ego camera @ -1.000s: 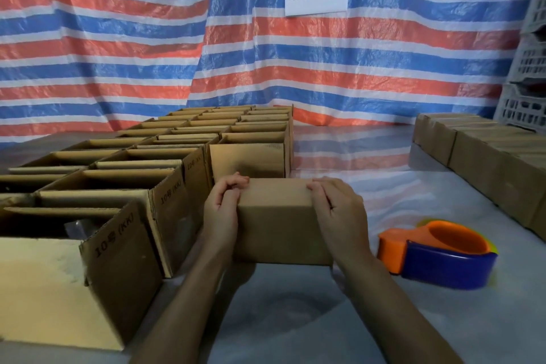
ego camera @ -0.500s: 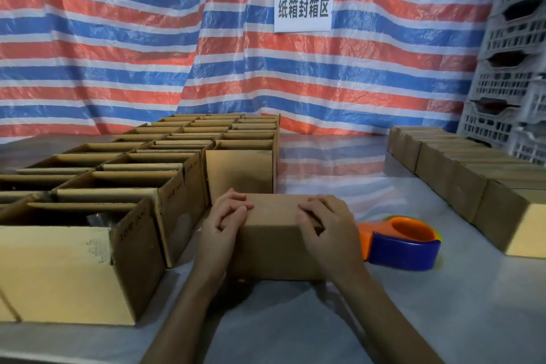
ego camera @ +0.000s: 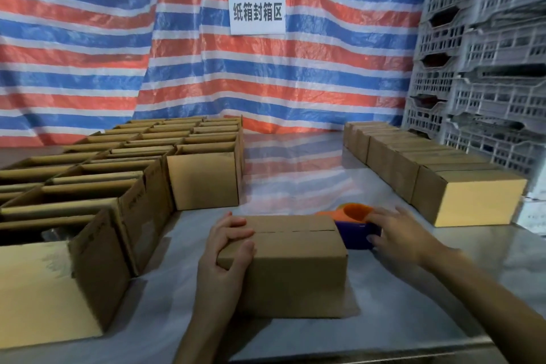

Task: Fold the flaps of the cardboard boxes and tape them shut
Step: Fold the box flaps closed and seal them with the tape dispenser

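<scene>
A small cardboard box (ego camera: pixel 295 263) lies on the table in front of me with its top flaps folded flat and an untaped seam across the top. My left hand (ego camera: pixel 227 251) grips the box's left end, fingers curled over the top edge and thumb on the near side. My right hand (ego camera: pixel 399 236) reaches to the right of the box, its fingers spread over the orange and blue tape dispenser (ego camera: pixel 354 216), which sits behind the box's right corner. Whether the fingers have closed on it I cannot tell.
Rows of open cardboard boxes (ego camera: pixel 124 186) fill the left side of the table. A row of closed boxes (ego camera: pixel 428 168) runs along the right. Stacked grey plastic crates (ego camera: pixel 487 68) stand at the far right. A striped tarp with a white sign (ego camera: pixel 257 12) hangs behind.
My right hand has left the box's top and moved right to the tape dispenser. My left hand stays on the box's left end. The camera has tilted up and right.
</scene>
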